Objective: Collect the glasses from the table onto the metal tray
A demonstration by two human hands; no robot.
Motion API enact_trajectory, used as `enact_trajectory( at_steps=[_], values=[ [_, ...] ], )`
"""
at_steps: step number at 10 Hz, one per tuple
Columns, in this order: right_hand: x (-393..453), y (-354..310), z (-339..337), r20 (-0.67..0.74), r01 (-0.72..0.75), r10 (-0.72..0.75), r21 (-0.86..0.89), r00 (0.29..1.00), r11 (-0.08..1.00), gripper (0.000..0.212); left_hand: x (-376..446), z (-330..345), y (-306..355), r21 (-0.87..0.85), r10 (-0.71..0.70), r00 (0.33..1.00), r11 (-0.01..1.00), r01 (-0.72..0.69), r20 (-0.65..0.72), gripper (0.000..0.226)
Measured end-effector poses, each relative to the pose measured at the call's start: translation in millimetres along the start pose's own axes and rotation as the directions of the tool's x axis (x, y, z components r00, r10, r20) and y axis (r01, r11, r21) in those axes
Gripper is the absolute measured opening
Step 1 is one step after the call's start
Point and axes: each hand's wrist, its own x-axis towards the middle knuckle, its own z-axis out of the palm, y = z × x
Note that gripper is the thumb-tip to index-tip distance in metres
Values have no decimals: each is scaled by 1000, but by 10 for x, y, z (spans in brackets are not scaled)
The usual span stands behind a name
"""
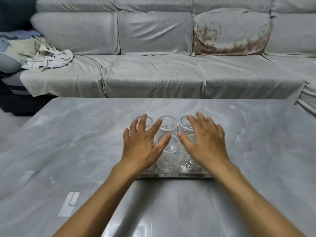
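Several clear ribbed glasses stand upside down in two rows on a metal tray [174, 175] at the middle of the grey marble table. A back-row glass [168, 125] and a front-row glass [169, 156] show between my hands. My left hand [143, 144] hovers over the left glasses, fingers spread, holding nothing. Over the right glasses my right hand [205, 142] is spread the same way and holds nothing. Both hands hide parts of the tray and some glasses.
The grey table [68, 151] reaches to a sofa [153, 74] draped in grey cloth behind it. A crumpled white cloth [49, 59] lies on the sofa's left end, a floral cushion [230, 33] at its right.
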Motion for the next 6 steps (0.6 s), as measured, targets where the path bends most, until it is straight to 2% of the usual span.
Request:
enact_trajectory(
  at_steps=[1,3,4,5,6],
  values=[
    [-95,-60,206,135,-11,13,-12,991,1000,70,31,239,26,88,-11,999,996,7,47,70],
    [-46,-31,242,103,-20,24,-41,994,999,73,59,294,-50,84,3,1000,996,-1,-30,67],
    [-72,-81,268,100,6,-2,-40,995,999,71,0,291,21,94,22,1000,995,-22,0,67],
    [-24,3,130,16,-50,49,125,999,991,66,69,106,-14,-59,4,998,998,-8,-59,69],
    [-58,134,-58,-88,-133,174,350,981,927,59,43,-129,-102,-327,-95,986,944,46,-136,65]
  ],
)
